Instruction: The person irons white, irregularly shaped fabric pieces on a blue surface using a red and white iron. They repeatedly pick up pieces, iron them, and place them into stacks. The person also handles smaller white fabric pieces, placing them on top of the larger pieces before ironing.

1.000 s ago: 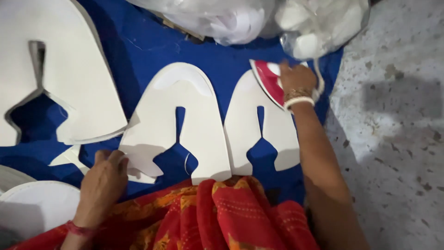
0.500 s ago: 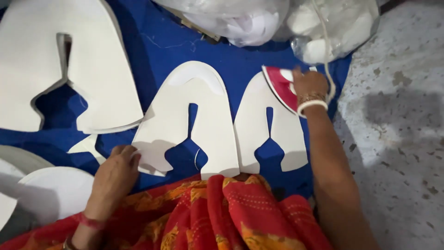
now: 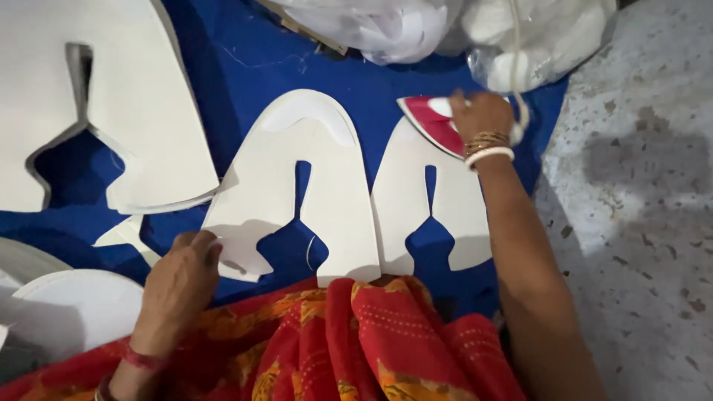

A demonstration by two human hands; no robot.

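The right hand [image 3: 481, 116] is closed over the handle of a red iron [image 3: 431, 125], whose tip rests on the top of the right white cutout [image 3: 460, 215]. The left hand [image 3: 180, 271] lies flat, fingers loosely spread, pressing the lower left corner of the middle cutout [image 3: 297, 186]. Both cutouts lie on a blue cloth [image 3: 245, 67]. The hand hides the iron's handle; red fabric [image 3: 371, 341] covers the cutouts' lower edges.

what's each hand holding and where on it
The right hand grips the red-and-white iron from above, at its rear top. The left hand holds nothing; its fingertips press the lower left corner of the middle white cutout.
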